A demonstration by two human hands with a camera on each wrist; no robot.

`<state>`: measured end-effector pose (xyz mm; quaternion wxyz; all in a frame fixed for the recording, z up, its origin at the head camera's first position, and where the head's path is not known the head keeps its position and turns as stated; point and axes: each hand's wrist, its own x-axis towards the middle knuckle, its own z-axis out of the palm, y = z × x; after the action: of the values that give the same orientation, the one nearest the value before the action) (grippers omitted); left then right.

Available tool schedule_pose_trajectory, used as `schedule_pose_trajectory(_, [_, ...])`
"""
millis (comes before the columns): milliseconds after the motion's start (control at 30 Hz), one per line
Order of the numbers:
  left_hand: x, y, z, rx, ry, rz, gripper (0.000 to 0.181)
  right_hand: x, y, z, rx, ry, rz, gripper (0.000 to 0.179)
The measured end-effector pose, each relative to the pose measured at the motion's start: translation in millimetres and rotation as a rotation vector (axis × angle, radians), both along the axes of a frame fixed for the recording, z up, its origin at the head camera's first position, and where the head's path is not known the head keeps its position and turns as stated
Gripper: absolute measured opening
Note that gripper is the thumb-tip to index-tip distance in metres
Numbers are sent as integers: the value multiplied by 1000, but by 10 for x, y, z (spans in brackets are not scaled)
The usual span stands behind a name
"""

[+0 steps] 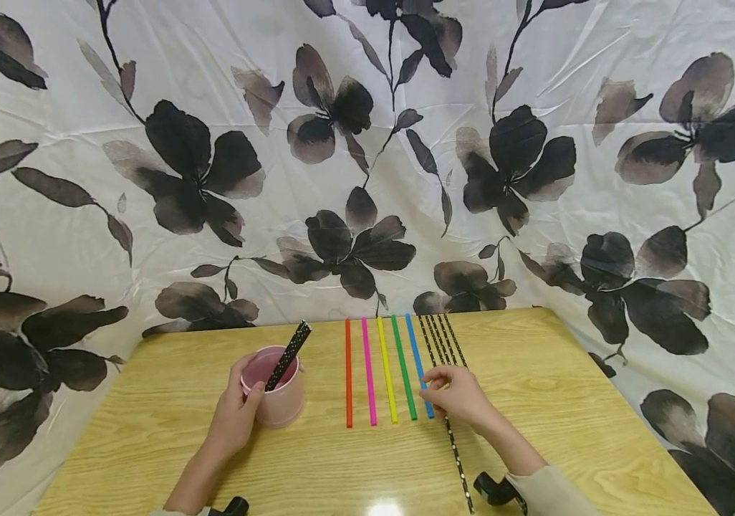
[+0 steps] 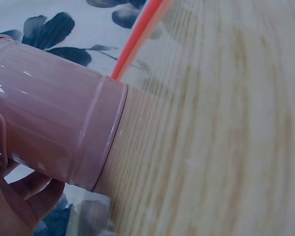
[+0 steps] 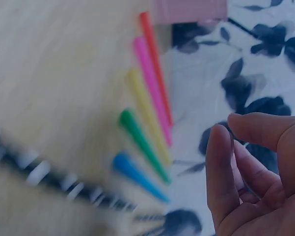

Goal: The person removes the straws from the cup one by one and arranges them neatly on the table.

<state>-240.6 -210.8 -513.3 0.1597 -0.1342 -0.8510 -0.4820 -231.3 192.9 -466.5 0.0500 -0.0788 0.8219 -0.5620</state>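
Note:
My left hand (image 1: 235, 419) grips the side of a small pink bucket (image 1: 282, 408), its thumb at the rim. Several black patterned straws (image 1: 289, 355) lean together out of the bucket. In the left wrist view, fingers (image 2: 44, 201) bend around the bucket's side, near a small handle loop. My right hand (image 1: 458, 393) hovers over black patterned straws (image 1: 441, 333) at the right of a row, with thumb and forefinger close together and nothing between them. Below that hand, a black straw (image 1: 456, 459) with light marks runs toward the table's front.
Red (image 1: 349, 373), pink (image 1: 369, 373), yellow (image 1: 387, 369), green (image 1: 404, 369) and blue (image 1: 415, 351) straws stand side by side on the wooden table (image 1: 599, 430). A floral cloth (image 1: 367, 107) hangs behind it.

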Motion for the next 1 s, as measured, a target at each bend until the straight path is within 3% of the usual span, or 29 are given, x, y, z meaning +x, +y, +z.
schedule_pose_trajectory(467, [0, -8, -20, -4, 3, 6, 52, -235, -1001, 416, -147, 48, 125, 18])
schedule_pose_trajectory(700, [3, 9, 5, 3, 0, 10, 52, -333, -1415, 556, -252, 86, 98, 19])
schedule_pose_trajectory(1000, [4, 0, -3, 15, 1, -1, 52, -427, -1759, 565, -314, 92, 54, 35])
